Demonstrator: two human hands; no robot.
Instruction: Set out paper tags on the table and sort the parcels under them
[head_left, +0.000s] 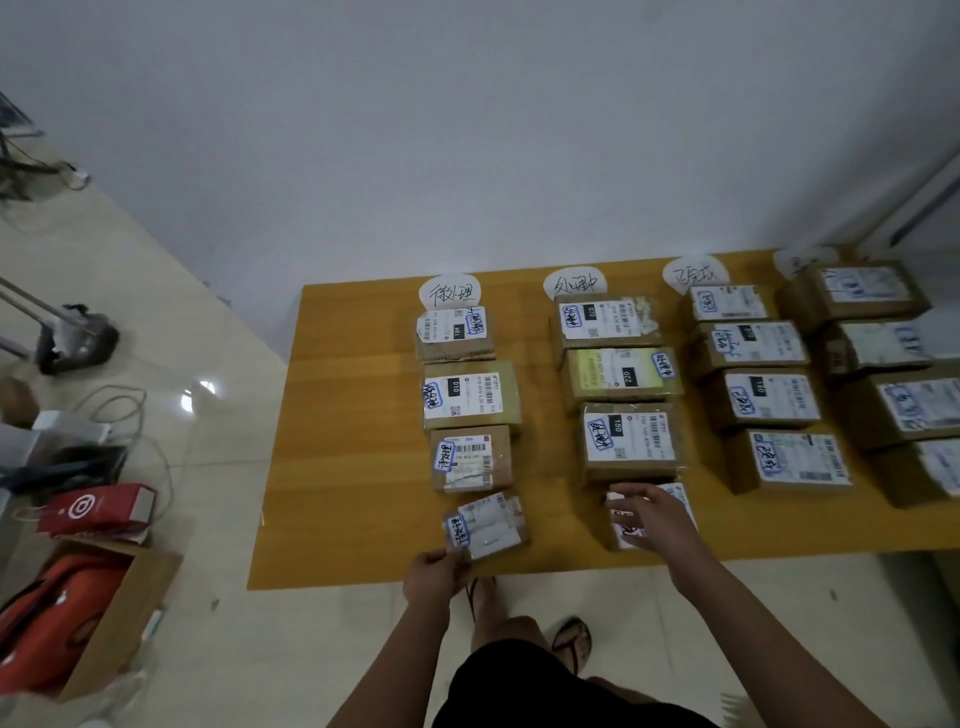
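Pinches with the left hand (436, 571) the 7 o'clock corner of the small taped parcel (488, 525), fingers curled round its edge. Spreads the right hand (652, 514) flat and uncurled over the neighbouring parcel (683, 501), gripping nothing; cannot tell whether pressing down or only hovering. Finds both parcels at the 6 o'clock end of their columns on the yellow table (353, 415), each column headed at 12 o'clock by a handwritten paper tag (449, 293). Looks light and stiff: small, cardboard, probably liftable one-handed. Seems slick on top, where tape and glossy labels cover the card, so likely better taken across the two long side edges, thumb against fingers, than by one corner, which may let it pivot or crumple. Probably needs only a short slide toward 12 o'clock to square up under the box above.
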